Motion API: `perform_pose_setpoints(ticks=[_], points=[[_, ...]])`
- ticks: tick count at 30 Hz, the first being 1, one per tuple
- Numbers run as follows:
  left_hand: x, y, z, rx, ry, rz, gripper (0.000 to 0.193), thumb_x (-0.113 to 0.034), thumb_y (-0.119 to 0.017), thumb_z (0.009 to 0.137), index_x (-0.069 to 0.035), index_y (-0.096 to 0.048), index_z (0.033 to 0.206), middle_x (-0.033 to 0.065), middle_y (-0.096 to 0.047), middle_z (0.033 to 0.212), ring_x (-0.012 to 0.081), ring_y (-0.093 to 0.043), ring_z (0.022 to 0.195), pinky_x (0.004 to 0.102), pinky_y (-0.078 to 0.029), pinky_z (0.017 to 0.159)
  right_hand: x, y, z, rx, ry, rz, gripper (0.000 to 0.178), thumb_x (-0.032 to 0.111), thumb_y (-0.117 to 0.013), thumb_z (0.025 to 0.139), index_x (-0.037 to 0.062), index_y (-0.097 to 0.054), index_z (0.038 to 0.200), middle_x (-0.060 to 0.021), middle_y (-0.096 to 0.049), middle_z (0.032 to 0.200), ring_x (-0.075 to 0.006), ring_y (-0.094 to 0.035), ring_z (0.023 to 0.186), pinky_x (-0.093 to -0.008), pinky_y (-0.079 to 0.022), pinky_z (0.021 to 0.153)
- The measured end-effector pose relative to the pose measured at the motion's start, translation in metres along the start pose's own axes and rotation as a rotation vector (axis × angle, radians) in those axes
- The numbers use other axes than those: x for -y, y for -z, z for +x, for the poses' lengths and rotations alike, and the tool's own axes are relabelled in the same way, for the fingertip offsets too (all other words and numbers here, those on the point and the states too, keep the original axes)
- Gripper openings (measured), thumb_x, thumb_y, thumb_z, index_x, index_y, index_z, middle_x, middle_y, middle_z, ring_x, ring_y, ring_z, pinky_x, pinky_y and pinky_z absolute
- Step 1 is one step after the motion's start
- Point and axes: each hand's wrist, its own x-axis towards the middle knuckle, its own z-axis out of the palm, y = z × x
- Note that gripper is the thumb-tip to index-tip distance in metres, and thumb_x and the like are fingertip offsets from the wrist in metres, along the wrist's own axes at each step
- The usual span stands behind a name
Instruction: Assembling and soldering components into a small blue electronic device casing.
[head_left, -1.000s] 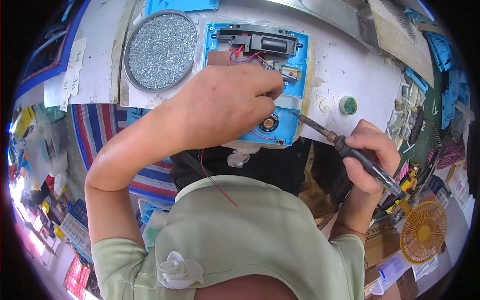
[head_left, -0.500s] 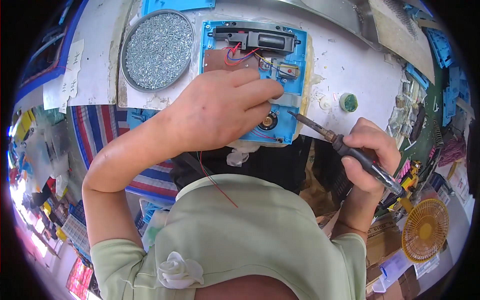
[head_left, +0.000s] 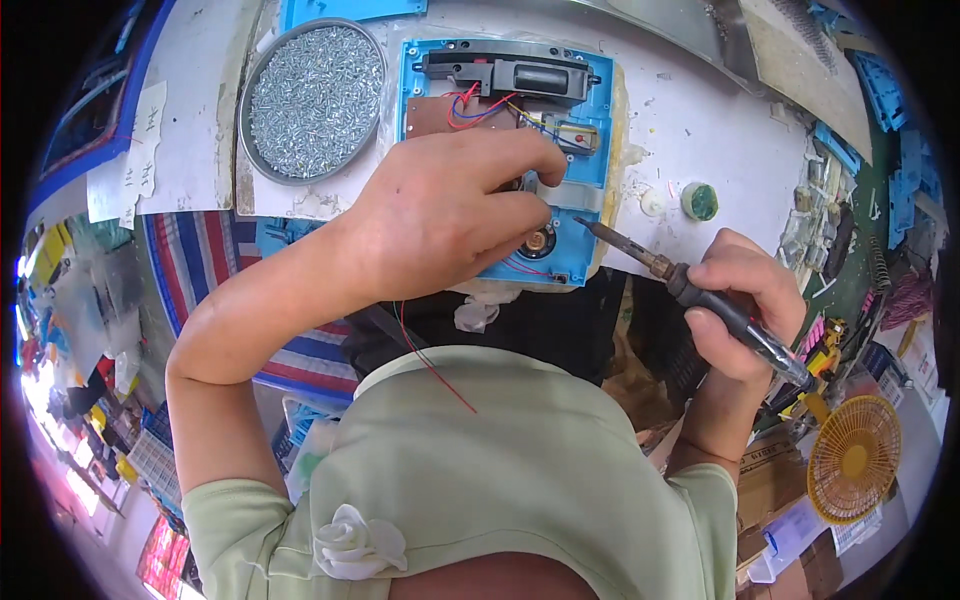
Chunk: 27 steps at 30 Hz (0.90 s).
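While the right grip (head_left: pixel 745 300) is closed around the handle of a soldering iron (head_left: pixel 727 315), the left grip (head_left: pixel 450 205) sits palm down over a blue casing (head_left: pixel 572 262). Thumb and forefinger of the left grip stand apart; its other fingers are partly hidden, so cannot tell whether it holds anything.

The casing lies beneath and beyond the left grip, to the left of the right grip. The iron's tip points left from the right grip and ends over the casing, near its right side; contact cannot be told. Just below the left grip's fingertips: a round speaker (head_left: pixel 539 243), partly covered. Beyond the knuckles: a brown board (head_left: pixel 430 114), red and blue wires (head_left: pixel 465 118) and a black module (head_left: pixel 545 82).

A thin red wire (head_left: pixel 442 382) trails from below the left grip onto a pale green shirt (head_left: pixel 500 440). To the left grip's upper left, a round dish (head_left: pixel 243 120) of small screws (head_left: pixel 315 100) stands on the tabletop (head_left: pixel 730 150). Beyond the right grip: a small pot (head_left: pixel 699 201), green inside.
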Motion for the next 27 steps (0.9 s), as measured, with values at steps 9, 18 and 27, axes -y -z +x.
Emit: perform_pose_setpoints(ticks=[9,18,27], points=[[0.001,0.000,0.001,0.060,-0.021,0.049,0.026,-0.005,-0.081,0.069,-0.005,-0.066,0.091,0.0104,-0.064,0.108,0.0309,-0.066,0.084,0.0392,-0.056,0.069,-0.003,-0.003,0.007,0.051,0.045,-0.044,0.033,0.009,-0.081,0.072,0.0007,-0.072,0.102,-0.0052,-0.062,0.067,-0.0177,-0.052,0.056,-0.0304,-0.036,0.052],[0.003,0.001,0.002,0.065,-0.025,0.021,0.026,-0.006,-0.081,0.069,-0.005,-0.066,0.090,0.0110,-0.065,0.109,0.0311,-0.066,0.085,0.0392,-0.056,0.070,-0.006,-0.008,0.008,0.074,0.026,-0.064,0.032,0.010,-0.081,0.071,0.0024,-0.072,0.101,-0.0039,-0.061,0.066,-0.0174,-0.052,0.054,-0.0306,-0.036,0.051],[0.004,0.003,0.003,0.079,-0.039,0.028,0.025,-0.006,-0.080,0.068,-0.004,-0.066,0.089,0.0124,-0.065,0.109,0.0322,-0.067,0.086,0.0398,-0.057,0.071,-0.005,-0.011,0.009,0.050,0.016,-0.071,0.030,0.009,-0.081,0.070,0.0037,-0.073,0.099,-0.0029,-0.059,0.065,-0.0173,-0.051,0.054,-0.0310,-0.035,0.051]])
